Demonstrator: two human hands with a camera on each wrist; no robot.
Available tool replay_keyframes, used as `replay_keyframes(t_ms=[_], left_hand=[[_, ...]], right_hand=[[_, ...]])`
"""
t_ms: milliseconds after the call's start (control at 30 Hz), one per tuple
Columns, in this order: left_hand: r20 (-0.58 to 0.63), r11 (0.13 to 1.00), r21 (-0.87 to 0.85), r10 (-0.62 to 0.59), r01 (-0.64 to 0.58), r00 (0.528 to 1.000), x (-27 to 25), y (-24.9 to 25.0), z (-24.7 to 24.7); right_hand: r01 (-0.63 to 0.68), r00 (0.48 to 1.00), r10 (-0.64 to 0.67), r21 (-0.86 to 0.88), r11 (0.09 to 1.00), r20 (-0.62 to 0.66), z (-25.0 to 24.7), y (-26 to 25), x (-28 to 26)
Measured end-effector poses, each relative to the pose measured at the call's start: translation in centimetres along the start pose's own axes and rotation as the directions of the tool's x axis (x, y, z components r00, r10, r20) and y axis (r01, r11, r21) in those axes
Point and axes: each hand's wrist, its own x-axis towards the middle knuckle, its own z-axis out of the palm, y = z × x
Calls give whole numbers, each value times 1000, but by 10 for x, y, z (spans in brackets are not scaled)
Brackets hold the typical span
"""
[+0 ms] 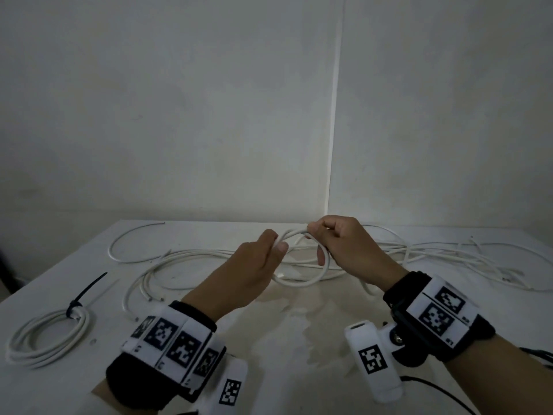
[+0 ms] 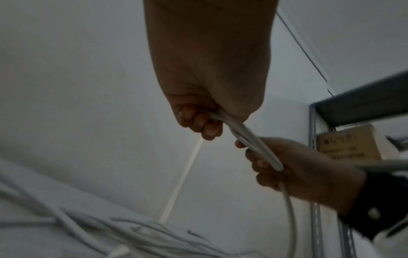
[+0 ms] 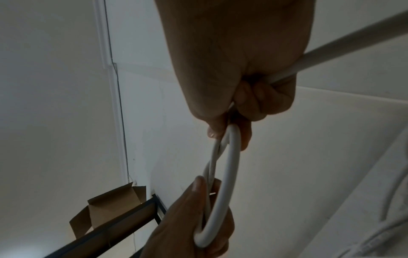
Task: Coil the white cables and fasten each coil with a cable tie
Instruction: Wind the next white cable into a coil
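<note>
Above the middle of the white table (image 1: pixel 284 330) both hands hold a small loop of white cable (image 1: pixel 302 283). My left hand (image 1: pixel 270 250) pinches the loop's left side between thumb and fingers (image 2: pixel 206 125). My right hand (image 1: pixel 321 238) grips the loop's top right, fingers curled round the strands (image 3: pixel 232 157). In the right wrist view a straight run of the same cable (image 3: pixel 344 45) leaves the fist. A finished coil (image 1: pixel 48 336) with a black cable tie (image 1: pixel 86 290) lies at the table's left.
Several loose white cables (image 1: pixel 191 259) sprawl across the back of the table, more at the right (image 1: pixel 466 253). A wall stands directly behind. The wrist views show a metal shelf (image 2: pixel 362 104) with a cardboard box (image 3: pixel 110 209) off to the side.
</note>
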Motion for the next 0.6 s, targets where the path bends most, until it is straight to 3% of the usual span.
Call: replay_keyframes(t_ms=[133, 200, 300, 367, 467, 600], left_hand=[[60, 917, 391, 63, -81, 996, -5, -9, -3], [59, 906, 410, 84, -101, 995, -5, -10, -5], [12, 997, 70, 14, -15, 1000, -4, -9, -5], [6, 984, -164, -76, 76, 997, -1, -7, -8], [108, 903, -396, -135, 167, 985, 0, -4, -10], [158, 654, -714, -197, 250, 967, 2, 3, -6]], right_hand=[[62, 998, -64, -70, 996, -25, 2, 6, -2], [77, 997, -79, -75, 994, -22, 4, 10, -3], [109, 992, -113, -69, 992, -47, 5, 10, 0], [127, 990, -131, -67, 990, -52, 5, 10, 2], [149, 987, -152, -58, 987, -55, 5, 11, 1], [157, 985, -160, -39, 987, -70, 4, 11, 2]])
